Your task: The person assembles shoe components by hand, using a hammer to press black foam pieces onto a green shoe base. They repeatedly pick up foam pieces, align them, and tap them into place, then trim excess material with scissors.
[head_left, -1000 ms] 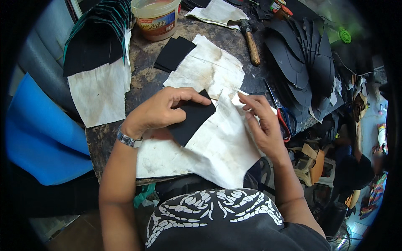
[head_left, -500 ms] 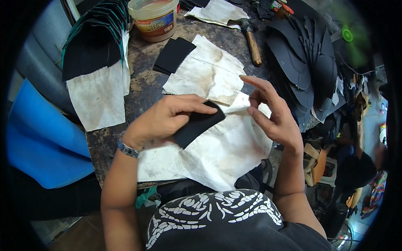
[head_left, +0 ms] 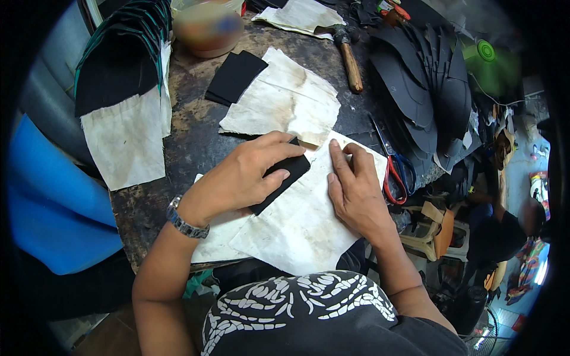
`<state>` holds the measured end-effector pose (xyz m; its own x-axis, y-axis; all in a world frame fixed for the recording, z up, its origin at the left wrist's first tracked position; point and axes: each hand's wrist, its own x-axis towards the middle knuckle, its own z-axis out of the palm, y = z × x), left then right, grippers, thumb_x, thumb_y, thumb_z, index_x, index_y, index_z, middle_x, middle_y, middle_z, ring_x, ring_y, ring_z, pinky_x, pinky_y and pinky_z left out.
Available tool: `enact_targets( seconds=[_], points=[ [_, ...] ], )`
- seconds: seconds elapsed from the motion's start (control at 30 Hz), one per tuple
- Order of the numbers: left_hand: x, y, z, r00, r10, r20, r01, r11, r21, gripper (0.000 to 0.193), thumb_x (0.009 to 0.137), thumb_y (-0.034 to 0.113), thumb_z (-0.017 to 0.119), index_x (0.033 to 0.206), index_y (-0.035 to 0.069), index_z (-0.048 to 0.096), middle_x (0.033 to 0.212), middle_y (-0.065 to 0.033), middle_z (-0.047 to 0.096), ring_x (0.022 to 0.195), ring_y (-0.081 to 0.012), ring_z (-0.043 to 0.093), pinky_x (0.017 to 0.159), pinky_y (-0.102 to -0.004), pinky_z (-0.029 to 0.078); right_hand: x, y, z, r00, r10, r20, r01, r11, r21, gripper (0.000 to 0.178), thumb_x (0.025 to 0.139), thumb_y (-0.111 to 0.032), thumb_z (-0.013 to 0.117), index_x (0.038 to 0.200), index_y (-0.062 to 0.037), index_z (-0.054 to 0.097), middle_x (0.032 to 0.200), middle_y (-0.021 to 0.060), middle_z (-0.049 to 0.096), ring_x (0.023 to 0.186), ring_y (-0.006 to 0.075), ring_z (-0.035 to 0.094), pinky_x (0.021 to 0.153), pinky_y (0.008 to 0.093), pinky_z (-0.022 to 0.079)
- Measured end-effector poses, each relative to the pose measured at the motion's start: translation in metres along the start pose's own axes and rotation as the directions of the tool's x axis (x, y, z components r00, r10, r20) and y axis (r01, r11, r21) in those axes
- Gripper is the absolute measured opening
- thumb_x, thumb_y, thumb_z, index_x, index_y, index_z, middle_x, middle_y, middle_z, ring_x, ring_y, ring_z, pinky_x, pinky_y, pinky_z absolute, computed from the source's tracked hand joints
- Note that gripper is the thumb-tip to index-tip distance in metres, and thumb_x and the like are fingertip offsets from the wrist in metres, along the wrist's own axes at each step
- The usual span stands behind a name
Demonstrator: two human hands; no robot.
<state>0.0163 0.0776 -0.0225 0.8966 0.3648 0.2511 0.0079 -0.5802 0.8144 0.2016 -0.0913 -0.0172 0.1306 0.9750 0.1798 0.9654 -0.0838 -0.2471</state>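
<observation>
My left hand (head_left: 240, 175) lies over a black piece of material (head_left: 284, 175) and presses it onto a stained white cloth sheet (head_left: 303, 228) on the worn worktable (head_left: 190, 136). Its fingers curl around the piece's far end. My right hand (head_left: 353, 190) rests flat on the same sheet just to the right, fingers together and pointing away, holding nothing. A metal watch sits on my left wrist.
More stained white sheets (head_left: 285, 98) and a black stack (head_left: 234, 77) lie beyond. Red-handled scissors (head_left: 395, 166) and a wooden-handled hammer (head_left: 347, 56) sit at right, next to fanned black cut pieces (head_left: 424, 89). A tub (head_left: 208, 26) stands at the back; black pieces on cloth (head_left: 122, 89) at left.
My left hand has lowered the black piece from a lifted, bent hold down onto the sheet. My right hand has dropped from raised fingers to lying flat on the cloth.
</observation>
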Motion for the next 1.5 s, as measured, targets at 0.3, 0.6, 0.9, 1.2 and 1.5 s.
enact_targets(
  seconds=[0.3,0.6,0.9,1.2,1.5],
  points=[
    [0.0,-0.006,-0.002,0.999,-0.009,0.047,0.01,1.0,-0.027,0.045,0.084,0.0,0.067,0.129,-0.003,0.062,0.133,-0.0202,0.06,0.118,-0.0352,0.063,0.1,-0.0371,0.05,0.002,0.007,-0.01,1.0,0.023,0.006,-0.023,1.0,0.007,0.047,0.093,-0.017,0.062,0.139,-0.0063,0.057,0.127,0.0251,0.051,0.109,0.0361,0.051,0.098,0.0442,0.044],
    [0.004,0.028,-0.022,0.956,0.279,0.088,-0.247,0.931,-0.269,0.056,0.071,-0.016,0.061,0.121,0.005,0.073,0.129,-0.0152,0.068,0.121,-0.0295,0.064,0.103,-0.0357,0.05,0.038,0.05,-0.021,0.873,0.432,-0.228,-0.204,0.747,0.633,0.034,0.095,-0.008,0.062,0.127,-0.0005,0.055,0.103,0.0102,0.059,0.087,0.016,0.056,0.082,0.0275,0.048],
    [0.04,0.01,-0.073,0.968,-0.078,-0.241,0.024,0.975,-0.221,0.07,0.083,-0.016,0.053,0.15,0.003,0.046,0.138,-0.0169,0.063,0.13,-0.0203,0.057,0.109,-0.0306,0.041,0.189,0.103,0.008,0.995,-0.034,-0.092,0.054,0.972,0.23,0.039,0.099,-0.012,0.058,0.137,-0.0027,0.055,0.12,0.0185,0.063,0.111,0.0292,0.062,0.098,0.0364,0.047],
    [0.074,-0.059,-0.075,0.925,-0.112,-0.363,0.209,0.948,0.24,0.055,0.094,0.002,0.057,0.148,0.007,0.049,0.145,-0.0226,0.054,0.139,-0.0354,0.048,0.115,-0.0375,0.035,0.33,0.086,0.016,0.991,0.082,-0.105,-0.036,0.923,0.382,0.04,0.094,-0.014,0.061,0.132,-0.0018,0.061,0.118,0.0256,0.067,0.109,0.0355,0.066,0.097,0.0416,0.05],
    [0.04,-0.028,-0.06,0.968,-0.071,-0.241,0.178,0.869,0.461,0.037,0.091,0.005,0.063,0.128,0.002,0.064,0.14,-0.0234,0.054,0.143,-0.0411,0.039,0.115,-0.0481,0.032,0.222,0.08,-0.072,0.938,-0.034,-0.344,-0.029,0.984,-0.176,0.041,0.091,-0.017,0.067,0.13,-0.0058,0.061,0.116,0.0174,0.065,0.108,0.0347,0.06,0.095,0.0453,0.049]
  ],
)
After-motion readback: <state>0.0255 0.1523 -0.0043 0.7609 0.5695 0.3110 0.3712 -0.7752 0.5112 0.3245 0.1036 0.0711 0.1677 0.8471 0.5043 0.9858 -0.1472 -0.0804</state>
